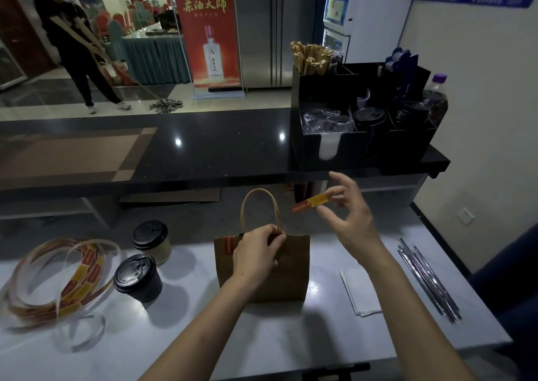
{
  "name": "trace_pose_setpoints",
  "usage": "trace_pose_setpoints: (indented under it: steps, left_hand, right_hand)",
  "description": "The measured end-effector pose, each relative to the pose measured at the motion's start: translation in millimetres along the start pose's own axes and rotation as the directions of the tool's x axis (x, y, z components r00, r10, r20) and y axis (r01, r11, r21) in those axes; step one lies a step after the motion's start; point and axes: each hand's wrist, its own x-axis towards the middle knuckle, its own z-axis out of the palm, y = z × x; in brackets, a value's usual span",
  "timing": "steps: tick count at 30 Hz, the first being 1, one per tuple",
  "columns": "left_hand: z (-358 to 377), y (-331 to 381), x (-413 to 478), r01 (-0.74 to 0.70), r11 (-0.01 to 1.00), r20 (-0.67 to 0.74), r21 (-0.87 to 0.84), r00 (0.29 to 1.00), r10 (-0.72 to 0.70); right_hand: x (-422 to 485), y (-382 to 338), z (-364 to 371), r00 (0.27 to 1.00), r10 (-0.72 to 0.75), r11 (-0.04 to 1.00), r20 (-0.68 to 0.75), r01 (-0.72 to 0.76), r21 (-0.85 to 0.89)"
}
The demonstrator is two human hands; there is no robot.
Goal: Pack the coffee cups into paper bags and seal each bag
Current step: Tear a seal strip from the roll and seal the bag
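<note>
On my feed, far left of the paper bag point(262, 273): a loose coil of sticker tape point(58, 278) on the white table point(291, 337). Between the coil and the bag were two lidded coffee cups, both outside the bag: a pale cup point(152, 241) further back and a black cup point(138, 277) nearer me. They were close together; couldn't tell if touching.

The bag stood upright, handle loop point(259, 190) up. One red sticker point(229, 245) already sat over its top edge, left of the loop. Left hand point(256, 252) pinched the bag mouth closed at the loop's base, fingers curled on the paper. Couldn't see inside, so couldn't confirm a cup was in there.

Up and right of the bag, right hand point(349, 214) hung in the air. Thumb and forefinger pinched a loose sticker point(310, 203), red and yellow, with the other fingers spread. That sticker was clear of the bag, not touching it.

Right of the bag: a folded napkin point(358, 292) flat on the table, then a bundle of wrapped straws point(428, 278) further right.

My read: sealing step on this bag, second sticker pending. Next move needs the right hand to bring the sticker down to the top edge right of the loop. Then fold it over both paper layers and press, while the left hand keeps the mouth shut. After that, two cups left to bag.
</note>
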Motion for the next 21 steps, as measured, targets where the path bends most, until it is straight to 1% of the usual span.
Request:
trace_pose_setpoints:
  steps: [2,5,9,11,17,21]
  left_hand:
    - [1.2,-0.2,0.1,-0.005,1.000,-0.004,-0.005,1.000,0.005]
    - [1.2,-0.8,-0.8,-0.012,1.000,-0.004,-0.014,1.000,0.012]
    - [0.5,0.3,-2.0,-0.011,1.000,0.001,-0.017,1.000,0.011]
    - [0.7,0.8,-2.7,-0.013,1.000,-0.001,-0.009,1.000,0.013]
    - [1.4,-0.6,-4.2,-0.015,1.000,-0.002,-0.011,1.000,0.015]
    - [2.3,-0.2,-4.5,-0.016,1.000,-0.002,-0.020,1.000,0.016]
  right_hand:
    - [2.2,-6.1,-5.0,1.000,-0.004,1.000,0.029,0.003,0.029]
    - [3.8,-9.0,-3.5,0.992,-0.035,0.997,0.121,0.027,0.068]
    - [3.1,-2.9,7.7,0.956,-0.092,0.991,0.277,0.115,-0.066]
    - [1.4,2.3,13.5,0.938,-0.105,0.979,0.329,0.156,-0.132]
    - [0.8,11.9,28.7,0.904,-0.135,0.938,0.406,0.249,-0.242]
    - [-0.1,14.9,33.6,0.898,-0.135,0.916,0.419,0.274,-0.294]
